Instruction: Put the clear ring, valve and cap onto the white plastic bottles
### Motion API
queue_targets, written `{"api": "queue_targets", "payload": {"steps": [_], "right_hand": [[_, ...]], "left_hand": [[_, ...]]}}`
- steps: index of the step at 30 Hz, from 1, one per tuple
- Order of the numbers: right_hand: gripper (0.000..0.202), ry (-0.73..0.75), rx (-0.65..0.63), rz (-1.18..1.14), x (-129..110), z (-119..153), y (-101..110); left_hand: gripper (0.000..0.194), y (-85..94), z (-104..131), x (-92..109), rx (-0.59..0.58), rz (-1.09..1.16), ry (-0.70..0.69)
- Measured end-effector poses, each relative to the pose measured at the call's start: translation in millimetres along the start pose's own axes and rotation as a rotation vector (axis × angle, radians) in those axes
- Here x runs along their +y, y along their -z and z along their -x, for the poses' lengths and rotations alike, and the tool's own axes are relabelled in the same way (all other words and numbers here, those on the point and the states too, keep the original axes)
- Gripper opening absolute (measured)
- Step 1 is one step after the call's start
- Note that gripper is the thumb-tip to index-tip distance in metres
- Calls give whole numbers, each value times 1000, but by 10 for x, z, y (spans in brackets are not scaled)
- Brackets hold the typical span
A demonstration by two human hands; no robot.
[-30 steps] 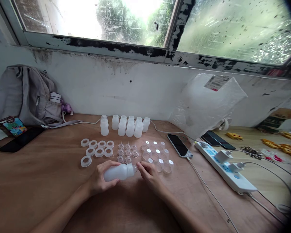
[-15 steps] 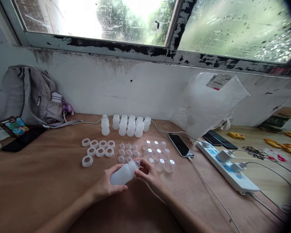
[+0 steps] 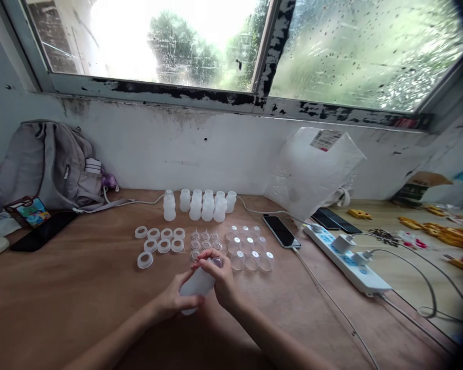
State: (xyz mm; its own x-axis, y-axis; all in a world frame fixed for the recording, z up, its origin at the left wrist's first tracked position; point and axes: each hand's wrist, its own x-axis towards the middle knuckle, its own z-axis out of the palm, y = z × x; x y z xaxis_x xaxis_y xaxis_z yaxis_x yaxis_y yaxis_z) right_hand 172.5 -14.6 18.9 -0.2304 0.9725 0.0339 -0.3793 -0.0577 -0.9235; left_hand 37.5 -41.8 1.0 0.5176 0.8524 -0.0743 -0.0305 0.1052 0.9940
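Note:
My left hand [image 3: 173,298] is wrapped round the body of a frosted white baby bottle [image 3: 196,289], held tilted above the table's front with its top towards the upper right. My right hand [image 3: 218,275] closes over the bottle's top, its fingers curled round it. A clear teat [image 3: 217,262] partly shows beneath those fingers; they hide the bottle's neck. Just beyond lie rows of clear teats [image 3: 205,236], some covered by my right hand. White collar rings [image 3: 164,246] lie to the left and clear domed caps [image 3: 250,262] to the right.
Several open bottles [image 3: 207,208] stand at the back, beside one bottle with a clear top [image 3: 169,205]. On the right are a charging phone [image 3: 281,231], a power strip [image 3: 347,262] with cables and a plastic bag [image 3: 304,174]. A grey backpack [image 3: 50,164] rests at the left.
My right hand has moved from pinching the clear teat at the side to curling over the bottle's top. The bottle is tilted more upright. The camera view has shifted slightly.

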Motion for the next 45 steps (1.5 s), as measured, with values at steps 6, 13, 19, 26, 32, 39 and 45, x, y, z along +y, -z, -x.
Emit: {"api": "queue_targets", "payload": {"steps": [6, 13, 19, 26, 32, 39, 45], "right_hand": [[16, 115, 52, 73, 44, -37, -116], [27, 277, 79, 757, -107, -120, 52], [27, 441, 274, 1357, -270, -119, 604], [25, 303, 174, 1478, -85, -81, 1000], [32, 260, 264, 999, -249, -173, 879], [29, 263, 184, 663, -156, -353, 616], [31, 283, 48, 720, 93, -145, 540]], "left_hand": [[38, 83, 35, 21, 170, -467, -250], [48, 196, -36, -25, 370, -777, -440], [42, 293, -33, 16, 482, -909, -385], [41, 344, -39, -60, 471, -1018, -402], [41, 395, -66, -102, 499, -1042, -471], [40, 386, -61, -27, 474, -1050, -498], [44, 308, -20, 7, 326, -1015, -535]]}}
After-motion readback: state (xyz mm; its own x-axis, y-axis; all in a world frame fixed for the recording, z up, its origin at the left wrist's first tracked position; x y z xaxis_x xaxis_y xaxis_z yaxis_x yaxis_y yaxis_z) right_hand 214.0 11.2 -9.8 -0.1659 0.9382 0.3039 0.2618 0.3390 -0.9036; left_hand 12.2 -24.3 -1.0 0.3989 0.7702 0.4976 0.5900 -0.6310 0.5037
